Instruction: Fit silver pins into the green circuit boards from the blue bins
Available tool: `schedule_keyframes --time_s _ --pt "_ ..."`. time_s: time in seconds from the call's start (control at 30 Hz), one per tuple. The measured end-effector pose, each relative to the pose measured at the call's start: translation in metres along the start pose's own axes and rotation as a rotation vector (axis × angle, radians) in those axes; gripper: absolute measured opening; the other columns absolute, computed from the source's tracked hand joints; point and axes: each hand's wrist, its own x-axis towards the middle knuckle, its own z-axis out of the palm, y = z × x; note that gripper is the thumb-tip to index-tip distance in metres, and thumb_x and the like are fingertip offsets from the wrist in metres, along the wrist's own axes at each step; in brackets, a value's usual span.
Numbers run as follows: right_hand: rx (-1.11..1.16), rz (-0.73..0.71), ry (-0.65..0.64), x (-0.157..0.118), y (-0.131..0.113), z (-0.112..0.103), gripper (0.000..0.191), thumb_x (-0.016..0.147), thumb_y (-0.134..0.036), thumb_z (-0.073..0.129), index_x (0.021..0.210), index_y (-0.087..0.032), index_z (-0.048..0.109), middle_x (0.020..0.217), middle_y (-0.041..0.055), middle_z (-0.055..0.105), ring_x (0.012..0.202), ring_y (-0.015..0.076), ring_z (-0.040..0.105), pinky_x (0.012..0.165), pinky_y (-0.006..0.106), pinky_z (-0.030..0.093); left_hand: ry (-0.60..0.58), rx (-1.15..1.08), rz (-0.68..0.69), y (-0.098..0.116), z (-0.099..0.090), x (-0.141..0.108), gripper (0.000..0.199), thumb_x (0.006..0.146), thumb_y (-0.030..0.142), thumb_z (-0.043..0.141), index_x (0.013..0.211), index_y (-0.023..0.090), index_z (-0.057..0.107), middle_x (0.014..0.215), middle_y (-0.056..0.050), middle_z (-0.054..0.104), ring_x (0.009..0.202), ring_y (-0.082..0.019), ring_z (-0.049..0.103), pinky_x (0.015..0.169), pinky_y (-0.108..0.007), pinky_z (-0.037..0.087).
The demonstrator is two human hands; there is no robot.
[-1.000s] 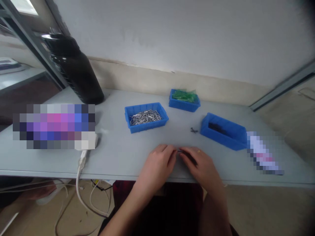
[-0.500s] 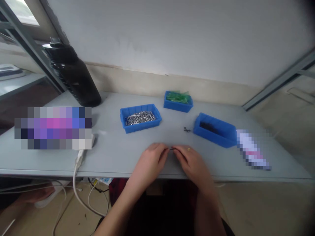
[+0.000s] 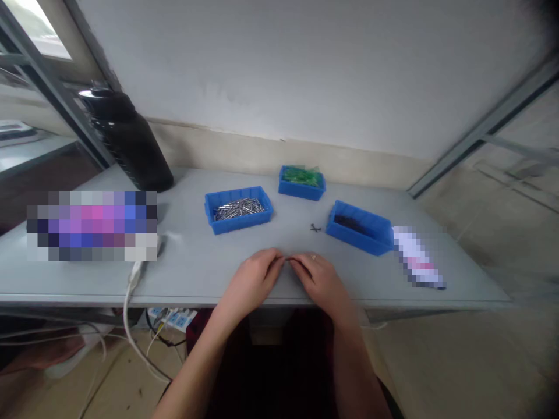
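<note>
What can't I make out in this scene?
- Head view: the small dark piece between left hand and right hand; fingers cover its ends.
- Head view: individual dark bits in the right blue bin; too small.
- Head view: the purple-pink patch; pixelated.

I see a lane over the tabletop (image 3: pixel 186 265) between the left blue bin (image 3: pixel 242 224) and the right blue bin (image 3: pixel 358 242), with loose dark pieces (image 3: pixel 315 228) beside the latter. The rear blue bin (image 3: pixel 301 191) blocks it farther back. All three are open to me from above. Leftward, the tall black bottle (image 3: pixel 131 145) and a pixelated object (image 3: pixel 89 222) obstruct me; rightward, a pixelated packet (image 3: pixel 417 256) does.
</note>
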Motion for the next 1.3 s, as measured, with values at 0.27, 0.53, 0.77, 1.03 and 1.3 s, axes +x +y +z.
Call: schedule_keyframes --time_s 0.27,0.53,0.77,1.03,1.3 --pt "0.013 0.009 -0.016 0.0017 -0.0004 0.0003 0.017 0.098 -0.031 0.050 0.093 -0.022 0.065 0.094 0.0039 0.070 0.091 0.0202 0.064 0.083 0.035 0.048 0.009 -0.011 0.013 -0.0009 0.0013 0.0012 0.016 0.099 0.026 0.044 0.092 0.020 0.057 0.091 -0.005 0.066 0.085 -0.020 0.062 0.077 -0.032 0.044" --pt "0.000 0.014 -0.004 0.0002 -0.0001 -0.0009 0.032 0.103 -0.035 0.038 0.083 -0.021 0.059 0.083 0.0036 0.067 0.081 0.0189 0.061 0.076 0.032 0.044 0.006 0.036 0.032 -0.0031 0.0029 0.0002 0.020 0.099 0.029 0.044 0.086 0.020 0.056 0.086 -0.003 0.064 0.080 -0.019 0.060 0.074 -0.031 0.043" --pt "0.016 0.065 0.013 -0.0002 0.0006 0.0000 0.035 0.103 -0.037 0.034 0.081 -0.021 0.056 0.082 0.0040 0.066 0.080 0.0194 0.061 0.075 0.032 0.043 -0.005 0.085 0.048 0.0000 0.0014 0.0000 0.023 0.100 0.031 0.042 0.084 0.020 0.055 0.085 -0.003 0.064 0.079 -0.019 0.060 0.073 -0.030 0.042" --pt "0.064 0.067 0.010 -0.0011 -0.0011 -0.0011 0.020 0.100 -0.034 0.044 0.096 -0.021 0.060 0.096 0.0054 0.070 0.090 0.0206 0.064 0.079 0.033 0.045 0.028 0.021 0.029 0.0020 -0.0002 -0.0005 0.021 0.100 0.030 0.043 0.084 0.021 0.053 0.081 -0.001 0.063 0.074 -0.017 0.060 0.070 -0.027 0.041" --pt "0.073 0.015 0.042 -0.0033 -0.0009 -0.0015 0.022 0.100 -0.032 0.042 0.101 -0.022 0.061 0.099 0.0056 0.071 0.091 0.0200 0.066 0.083 0.033 0.048 0.006 0.012 0.034 -0.0001 -0.0003 -0.0009 0.020 0.099 0.029 0.045 0.086 0.021 0.057 0.086 -0.002 0.067 0.079 -0.018 0.063 0.072 -0.028 0.042"
